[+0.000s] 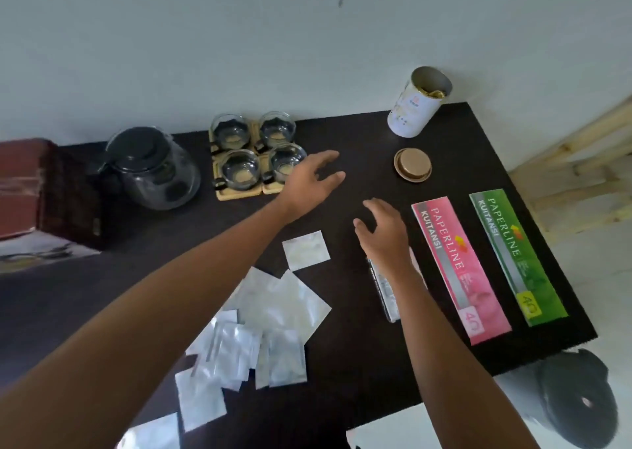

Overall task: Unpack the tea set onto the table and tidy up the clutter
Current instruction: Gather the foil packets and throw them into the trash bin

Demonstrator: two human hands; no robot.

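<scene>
**Both hands empty over dark table, tea set at far left**

Left hand [309,181] was reaching out over the dark table [359,133], palm down, fingers spread apart, holding nothing. It hovered just right of the glass cups, near the nearest-right one but whether it touched it I couldn't tell. Right hand [384,233] was also palm down, fingers loosely apart, empty, abt mid-table, just left of the pink receipt book.

Tea set: glass teapot [154,169] w/ black lid stood upright at far left of table. Right of it, four glass cups [258,150] sat in a 2x2 block on wooden coasters [239,193], cups upright, black handles pointing left.

Far right: white tin [415,106], lid off, standing open w/ sth gold-coloured showing inside. Its round gold lid [412,165] lay flat on table nearer, apart from the tin.

Right side: pink receipt book [460,267] and green receipt book [516,255] lay side by side, both marked PAPERLINE KUITANSI, close but not touching. Under the right wrist lay a silvery flat strip [386,294], partly hidden; couldn't tell what it was.

Near-centre & near-left: a scatter of silver foil sachets [280,305], several overlapping in a loose pile, one lying separate farther in [306,250], between the two forearms.

Far left edge: a reddish-brown box [30,188] beside the table. Near right, off the table, a dark grey rounded object [578,404] on the pale floor; blurred, unclear what.
</scene>
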